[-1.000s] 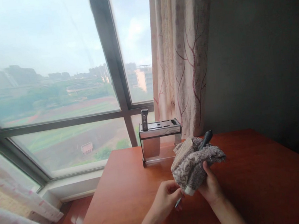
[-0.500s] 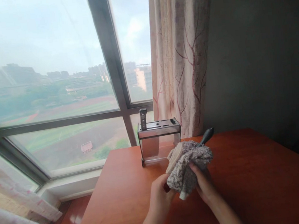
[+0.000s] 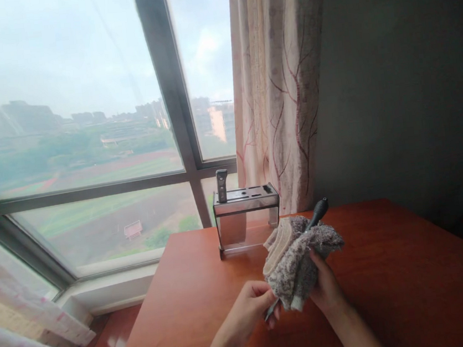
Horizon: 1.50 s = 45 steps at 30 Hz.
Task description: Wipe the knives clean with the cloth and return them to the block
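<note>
A fluffy grey-and-beige cloth (image 3: 294, 266) is bunched around a long tool held at a slant above the table. The tool's black handle (image 3: 318, 212) sticks out at the upper right, and its grey metal tip (image 3: 271, 310) shows at the lower left. Cloth hides the middle, so its exact kind is unclear. My right hand (image 3: 325, 282) is closed on the cloth from the right, thumb on top. At the cloth's lower left edge my left hand (image 3: 256, 301) is closed, thumb and fingers pinching beside the metal tip.
A knife block (image 3: 246, 205) with clear sides stands at the table's back edge, one grey-handled knife (image 3: 222, 185) in its left slot. The reddish-brown wooden table (image 3: 178, 296) lies beneath my hands. Behind are a window (image 3: 181, 118) and a patterned curtain (image 3: 280, 90).
The cloth and my right hand have shifted slightly to the right. My left hand has lowered a little, and the metal tip now shows below the cloth.
</note>
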Available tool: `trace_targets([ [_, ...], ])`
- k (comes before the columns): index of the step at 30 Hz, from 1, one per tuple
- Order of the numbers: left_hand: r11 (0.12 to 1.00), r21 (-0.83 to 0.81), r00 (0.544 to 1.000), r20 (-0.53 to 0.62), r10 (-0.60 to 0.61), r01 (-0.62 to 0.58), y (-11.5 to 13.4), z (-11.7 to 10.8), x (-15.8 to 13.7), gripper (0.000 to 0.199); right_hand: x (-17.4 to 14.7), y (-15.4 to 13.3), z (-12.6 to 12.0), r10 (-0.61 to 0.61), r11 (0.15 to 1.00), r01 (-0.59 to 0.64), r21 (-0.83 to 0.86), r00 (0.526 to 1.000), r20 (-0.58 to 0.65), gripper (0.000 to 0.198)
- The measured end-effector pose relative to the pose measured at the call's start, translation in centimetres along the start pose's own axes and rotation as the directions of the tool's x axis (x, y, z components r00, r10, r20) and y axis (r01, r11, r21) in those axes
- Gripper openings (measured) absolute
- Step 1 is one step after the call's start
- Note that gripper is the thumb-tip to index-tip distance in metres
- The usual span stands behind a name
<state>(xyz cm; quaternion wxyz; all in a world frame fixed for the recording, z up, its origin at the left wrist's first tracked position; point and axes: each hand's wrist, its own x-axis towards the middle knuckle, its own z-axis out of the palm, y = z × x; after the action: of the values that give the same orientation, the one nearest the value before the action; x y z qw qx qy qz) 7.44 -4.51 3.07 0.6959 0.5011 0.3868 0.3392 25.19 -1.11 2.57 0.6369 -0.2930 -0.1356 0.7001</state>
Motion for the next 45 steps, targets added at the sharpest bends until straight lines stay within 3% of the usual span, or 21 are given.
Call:
trace_targets([
  [3, 0.990, 0.141, 0.993, -0.109, 0.036, -0.020, -0.3, 0.1, 0.6, 0.039, -0.1, 0.0, 0.0, -0.008, 1.000, 0.007, -0.028, 1.000, -0.025, 0.035],
  [6, 0.928, 0.359, 0.958, -0.215, 0.190, -0.104, -0.4, 0.1, 0.8, 0.026, -0.2, 0.0, 0.4, -0.042, 0.997, 0.039, -0.059, 0.998, -0.055, 0.039],
  [10, 0.637, 0.765, 0.826, -0.296, 0.480, -0.097, -0.3, -0.1, 0.5, 0.012, -0.3, 0.2, 1.1, -0.053, 0.996, 0.046, -0.077, 0.994, -0.093, 0.044],
  [12, 0.550, 0.833, 0.797, -0.294, 0.527, -0.056, -0.1, 0.0, 0.3, 0.010, -0.3, 0.3, 1.4, -0.052, 0.996, 0.045, -0.072, 0.993, -0.109, 0.046],
  [13, 0.541, 0.838, 0.804, -0.277, 0.527, -0.065, -0.1, 0.0, 0.2, 0.010, -0.2, 0.4, 1.4, -0.054, 0.997, 0.046, -0.066, 0.992, -0.116, 0.047],
  [15, 0.579, 0.804, 0.844, -0.214, 0.491, -0.134, 0.1, 0.1, 0.1, 0.013, -0.1, 0.4, 1.4, -0.051, 0.998, 0.046, -0.045, 0.991, -0.124, 0.046],
  [18, 0.765, 0.601, 0.925, -0.111, 0.364, -0.229, 0.0, 0.5, 0.1, 0.024, 0.1, 0.3, 1.1, 0.001, 1.000, -0.002, -0.002, 0.994, -0.107, 0.040],
  [20, 0.893, 0.406, 0.967, -0.070, 0.243, -0.195, -0.1, 0.7, 0.2, 0.034, 0.1, 0.3, 0.8, 0.045, 0.999, -0.044, 0.016, 0.996, -0.079, 0.038],
  [22, 0.962, 0.237, 0.989, -0.033, 0.145, -0.133, -0.1, 0.8, 0.2, 0.043, 0.1, 0.3, 0.6, 0.068, 0.998, -0.067, 0.017, 0.996, -0.049, 0.037],
  [25, 0.997, 0.037, 0.997, 0.036, 0.071, -0.072, 0.2, 0.8, 0.0, 0.051, 0.1, 0.4, 0.3, 0.040, 0.999, -0.041, -0.023, 0.999, -0.028, 0.038],
  [30, 0.975, -0.221, 0.994, 0.107, -0.008, 0.032, 0.6, 1.1, -0.4, 0.048, -0.2, 0.4, 0.0, -0.038, 0.984, 0.038, -0.176, 0.999, 0.002, 0.046],
  [33, 0.975, -0.222, 1.000, 0.008, -0.001, 0.002, 0.5, 1.4, -0.3, 0.045, -0.4, 0.4, -0.1, -0.019, 0.981, 0.021, -0.192, 1.000, 0.011, 0.049],
  [36, 0.987, -0.132, 0.981, -0.182, 0.067, -0.092, 0.6, 1.7, 0.0, 0.044, -1.0, 0.6, 0.5, -0.012, 0.984, 0.018, -0.175, 0.999, 0.032, 0.046],
  [40, 0.970, 0.018, 0.903, -0.362, 0.234, -0.244, 0.8, 1.9, 0.4, 0.040, -1.9, 1.2, 2.0, -0.066, 0.967, 0.077, -0.242, 0.996, 0.053, 0.044],
  [45, 0.929, 0.170, 0.813, -0.451, 0.369, -0.328, 0.4, 1.6, 0.3, 0.030, -2.5, 2.1, 3.0, -0.198, 0.851, 0.211, -0.480, 0.977, 0.078, 0.041],
])
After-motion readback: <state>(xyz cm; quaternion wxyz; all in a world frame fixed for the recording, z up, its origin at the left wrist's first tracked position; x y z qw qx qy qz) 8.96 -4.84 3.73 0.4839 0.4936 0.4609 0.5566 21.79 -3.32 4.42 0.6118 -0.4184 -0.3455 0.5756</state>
